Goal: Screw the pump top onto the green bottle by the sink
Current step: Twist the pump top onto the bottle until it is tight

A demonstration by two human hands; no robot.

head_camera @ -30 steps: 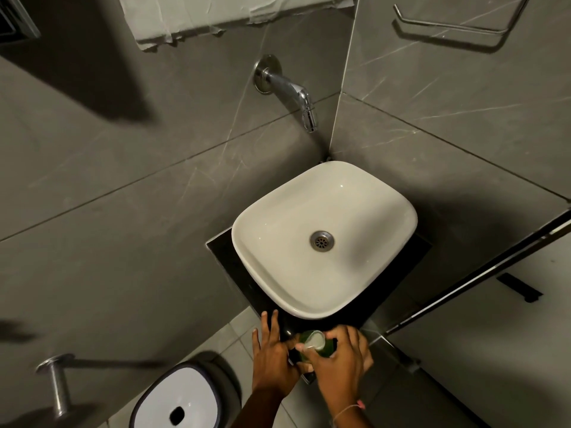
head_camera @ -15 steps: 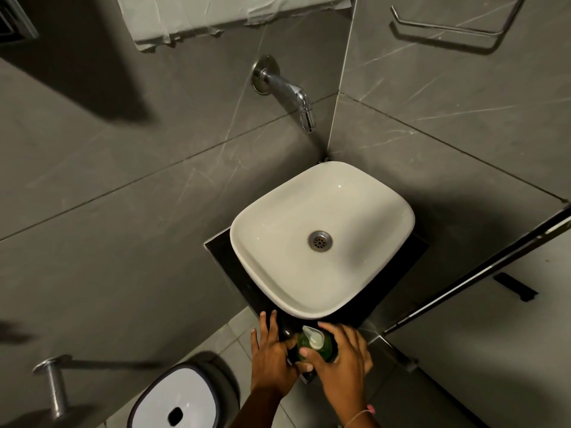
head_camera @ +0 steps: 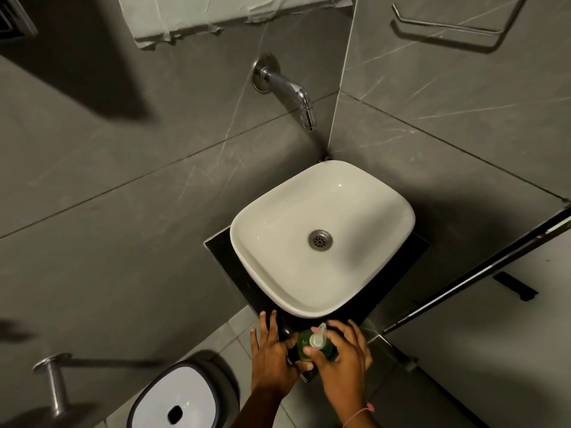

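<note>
The green bottle [head_camera: 304,342] stands on the dark counter [head_camera: 222,251] just in front of the white sink [head_camera: 268,242]. A pale pump top [head_camera: 317,338] sits on its neck, with the nozzle pointing towards the sink. My left hand [head_camera: 272,356] presses against the bottle's left side, thumb on it and fingers spread over the counter. My right hand [head_camera: 343,356] curls round the pump top and the bottle's right side, thumb and fingers at the pump collar. Most of the bottle's body is hidden by my hands.
A chrome tap [head_camera: 293,94] juts from the grey tiled wall above the sink. A white bin with a dark rim [head_camera: 173,400] stands on the floor at lower left, near a metal holder [head_camera: 52,381]. A towel rail [head_camera: 448,26] hangs at top right.
My right hand has turned about the pump top; the nozzle now shows, pointing towards the sink. The left hand has stayed on the bottle.
</note>
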